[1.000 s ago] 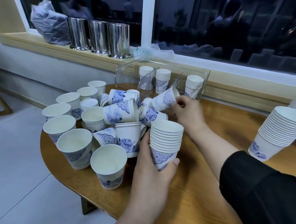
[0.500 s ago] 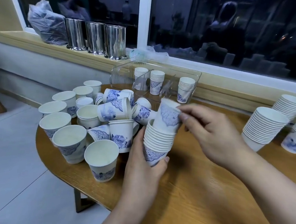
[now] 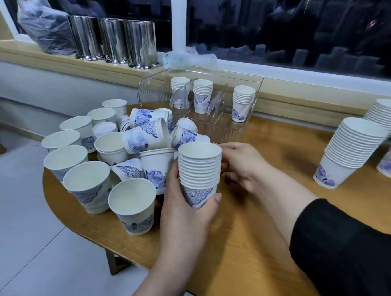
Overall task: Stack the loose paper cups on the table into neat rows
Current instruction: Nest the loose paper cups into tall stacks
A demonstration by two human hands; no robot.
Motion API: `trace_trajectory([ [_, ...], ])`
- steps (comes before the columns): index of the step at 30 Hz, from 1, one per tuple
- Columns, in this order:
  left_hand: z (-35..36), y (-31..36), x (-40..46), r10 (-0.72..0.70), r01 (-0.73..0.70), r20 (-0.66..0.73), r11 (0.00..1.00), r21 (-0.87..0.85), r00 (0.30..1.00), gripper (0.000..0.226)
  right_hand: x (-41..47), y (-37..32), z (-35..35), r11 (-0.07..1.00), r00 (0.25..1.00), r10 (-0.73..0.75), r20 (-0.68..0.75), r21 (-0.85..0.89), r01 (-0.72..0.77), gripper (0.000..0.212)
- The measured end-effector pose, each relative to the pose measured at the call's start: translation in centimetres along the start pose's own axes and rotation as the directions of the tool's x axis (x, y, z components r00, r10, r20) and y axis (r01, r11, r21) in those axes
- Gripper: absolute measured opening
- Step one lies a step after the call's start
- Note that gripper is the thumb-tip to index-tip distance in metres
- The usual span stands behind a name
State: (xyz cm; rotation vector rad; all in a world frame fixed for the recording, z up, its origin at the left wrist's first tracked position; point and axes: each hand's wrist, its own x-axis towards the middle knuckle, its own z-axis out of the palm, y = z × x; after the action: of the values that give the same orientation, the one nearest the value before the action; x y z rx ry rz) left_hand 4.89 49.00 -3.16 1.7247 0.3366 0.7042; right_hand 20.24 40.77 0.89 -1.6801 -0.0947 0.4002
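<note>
While upright, stack (image 3: pixel 198 171) in left grip (image 3: pixel 185 207)

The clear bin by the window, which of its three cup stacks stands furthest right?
The stack at the clear bin's right end, standing apart beyond a divider; the other two sit close together at the left.

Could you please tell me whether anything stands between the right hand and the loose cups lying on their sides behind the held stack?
Nothing visible does. The right hand sits beside the white nested paper cup stack gripped by the left hand; the nearest tipped blue-flowered paper cup lies just beyond its fingertips, with open wooden table between.
</note>
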Motion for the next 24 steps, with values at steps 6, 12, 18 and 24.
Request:
trace_trajectory([
  [6, -0.3, -0.2, 0.3, -0.004, 0.003, -0.016, 1.0, -0.025, 1.0, 0.093, 1.7, -0.4, 1.7, 0.994, 0.997, 0.066, 0.027, 0.081, -0.068, 0.015],
  [12, -0.2, -0.4, 0.4, 0.001, -0.001, -0.014, 1.0, -0.005, 1.0, 0.094, 1.1, 0.1, 0.1, 0.97, 0.991, -0.005, -0.135, 0.24, 0.037, 0.01],
  [18, 0.3, -0.2, 0.0, 0.043, -0.044, 0.05, 0.999, 0.024, 0.998, 0.091, -6.1, -3.7, -5.1, 0.812, 0.795, -0.544, -0.269, 0.072, 0.58, 0.011],
  [24, 1.7, 0.1, -0.7, 0.083, -0.095, 0.136, 0.992, 0.081, 0.987, 0.094, -11.4, -5.5, -7.4, 0.647, 0.696, -0.715, 0.06, -0.32, 0.692, 0.014],
])
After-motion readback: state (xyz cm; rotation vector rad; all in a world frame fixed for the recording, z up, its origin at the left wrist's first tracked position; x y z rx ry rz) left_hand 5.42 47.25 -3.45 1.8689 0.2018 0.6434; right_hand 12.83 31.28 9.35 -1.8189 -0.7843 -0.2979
